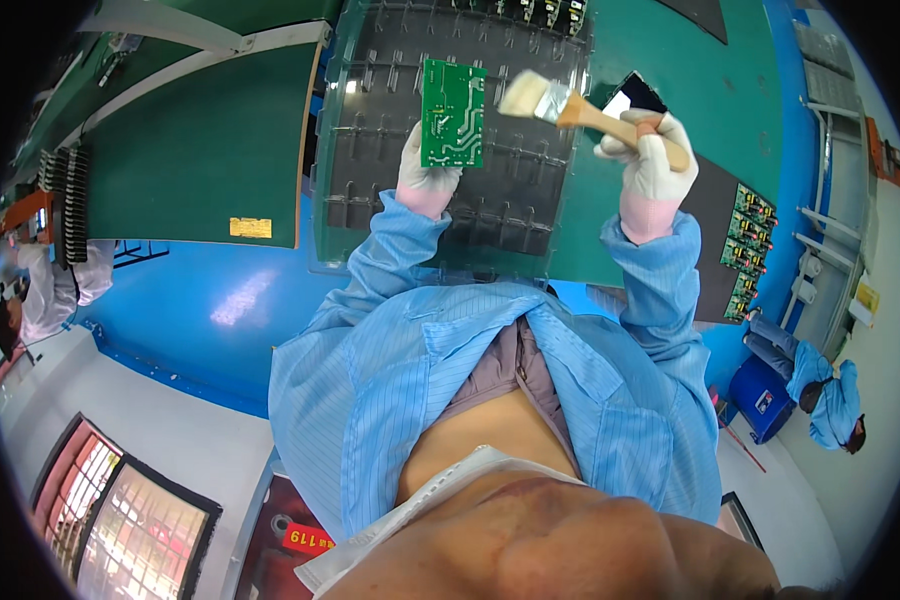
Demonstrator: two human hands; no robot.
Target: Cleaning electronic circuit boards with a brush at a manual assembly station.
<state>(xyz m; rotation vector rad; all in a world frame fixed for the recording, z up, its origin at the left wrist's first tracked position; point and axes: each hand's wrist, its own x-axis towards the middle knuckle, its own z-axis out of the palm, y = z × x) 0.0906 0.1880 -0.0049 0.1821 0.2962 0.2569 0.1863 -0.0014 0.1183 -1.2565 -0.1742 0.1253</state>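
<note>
My left hand [428,178], in a white glove, is closed on the lower edge of a green circuit board [453,125]. The board stands up with its traced face toward me, above a dark tray with clear dividers [365,185]. In my right hand [658,168], also gloved, is a flat brush [582,112] with pale bristles and a wooden handle. Its bristles point left toward the board and stay a little apart from it. Behind the brush a small dark open container [648,92] rests on the green tabletop [595,215].
Several populated circuit boards [747,240] lie on a dark mat [710,215] to the right, and more boards [550,12] sit at the tray's far end. Another green table [200,150] stands left. People [55,285] [825,395] are at both sides, with a blue drum [760,400] at right.
</note>
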